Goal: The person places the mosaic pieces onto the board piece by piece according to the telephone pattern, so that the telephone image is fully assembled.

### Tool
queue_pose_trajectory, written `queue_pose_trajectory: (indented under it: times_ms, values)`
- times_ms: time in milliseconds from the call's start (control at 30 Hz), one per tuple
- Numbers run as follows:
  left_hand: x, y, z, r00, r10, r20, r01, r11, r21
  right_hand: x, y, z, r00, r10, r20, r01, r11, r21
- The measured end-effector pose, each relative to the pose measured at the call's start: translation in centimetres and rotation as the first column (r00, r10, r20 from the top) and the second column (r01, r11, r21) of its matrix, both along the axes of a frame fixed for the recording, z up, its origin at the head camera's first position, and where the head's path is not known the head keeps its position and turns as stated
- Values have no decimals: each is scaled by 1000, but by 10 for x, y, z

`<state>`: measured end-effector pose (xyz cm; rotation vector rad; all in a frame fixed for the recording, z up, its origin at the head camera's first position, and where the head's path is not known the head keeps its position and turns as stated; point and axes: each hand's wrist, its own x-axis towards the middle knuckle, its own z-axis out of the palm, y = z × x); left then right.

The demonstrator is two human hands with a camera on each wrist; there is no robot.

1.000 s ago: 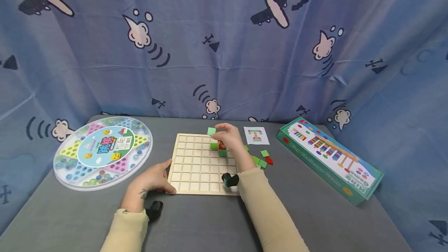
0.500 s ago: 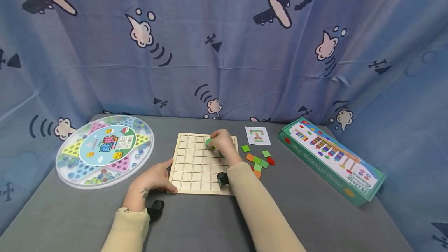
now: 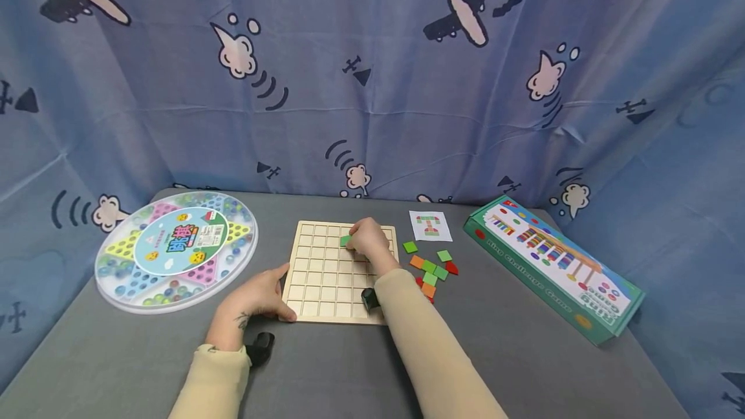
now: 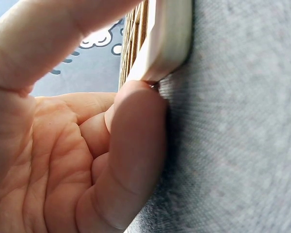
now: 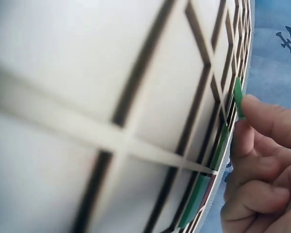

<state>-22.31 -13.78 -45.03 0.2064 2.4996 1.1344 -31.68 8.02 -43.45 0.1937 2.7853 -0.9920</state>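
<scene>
A light wooden grid board [image 3: 320,277] lies flat on the grey table. My left hand [image 3: 256,301] holds its near-left corner, with one digit against the corner in the left wrist view [image 4: 136,145]. My right hand [image 3: 370,238] is over the far part of the board and pinches a green square tile [image 3: 345,240] between thumb and finger. In the right wrist view this tile [image 5: 239,97] is tilted at a cell. Nearer the camera there, another green tile [image 5: 194,201] and a red piece [image 5: 206,190] sit in cells. My right hand hides them in the head view.
Several loose green, orange and red pieces [image 3: 429,266] lie right of the board. Behind them is a paper card [image 3: 431,225] with a printed pattern. A round Chinese checkers set [image 3: 177,251] stands left, a green game box [image 3: 553,270] right. A blue curtain [image 3: 302,115] hangs behind.
My right hand has moved left and down onto the board with the green tile, from above its far edge. The loose pieces at the right are now uncovered. The left hand stays put.
</scene>
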Motion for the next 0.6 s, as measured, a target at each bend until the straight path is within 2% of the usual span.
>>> queue_pose_trajectory:
  times_ms: [100, 200, 267, 333, 400, 500, 600]
  values:
    - [0, 0, 0, 1000, -3, -2, 3, 1000, -2, 4, 2, 4, 1000, 21, -5, -21, 998, -58]
    - [1, 0, 1, 1000, -9, -5, 9, 1000, -1, 6, 9, 11, 998, 50, -33, -55, 978, -202]
    - [1, 0, 1, 1000, -9, -6, 9, 1000, -1, 7, 17, 15, 996, 72, -62, -88, 943, -321]
    - [1, 0, 2, 1000, -10, -8, 10, 1000, -4, 6, 27, 19, 990, 101, -95, -132, 896, -424]
    - [1, 0, 2, 1000, -11, -9, 11, 1000, -7, 7, 38, 22, 984, 126, -123, -171, 854, -491]
    - [1, 0, 2, 1000, -13, -13, 13, 1000, -12, 9, 59, 24, 975, 155, -159, -216, 825, -522]
    - [1, 0, 2, 1000, -13, -11, 13, 1000, -9, 14, 82, 25, 973, 160, -170, -226, 824, -519]
